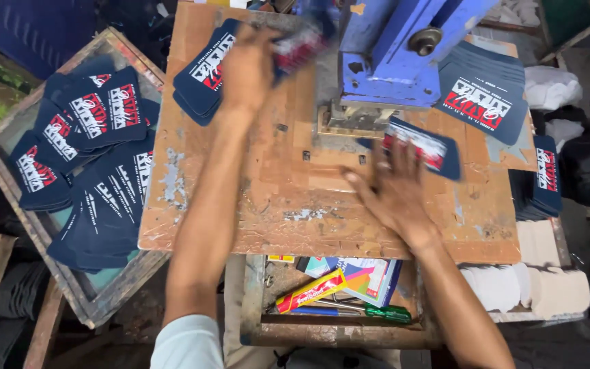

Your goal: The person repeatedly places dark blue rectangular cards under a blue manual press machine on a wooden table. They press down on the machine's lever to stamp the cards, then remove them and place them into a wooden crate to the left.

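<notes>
Far out from the left hand, a wooden-framed tray (8, 179) held a loose heap of navy printed patches (87, 147), overlapping one another. Just beside that hand, at its outer side, a small stack of the same patches (203, 75) lay on the worn wooden workbench (254, 198). The left hand (248, 68) was raised over the bench's far edge, fingers closed around a blurred navy patch (300, 46) with red and white print; the piece stuck out past the fingertips toward the blue press (394, 58). The press stood between the two hands, its metal base plate (349, 123) touching the bench. The right hand (394, 188) lay low over the bench with fingers spread apart, its fingertips against a second navy patch (423, 147) lying just before the press base; whether it was gripped or only touched could not be told. Beyond this hand sat a taller patch stack (483, 92), another stack (541, 181) at the bench's edge. Below the wrists, an open drawer (339, 331) held a green-handled screwdriver (384, 313).
</notes>
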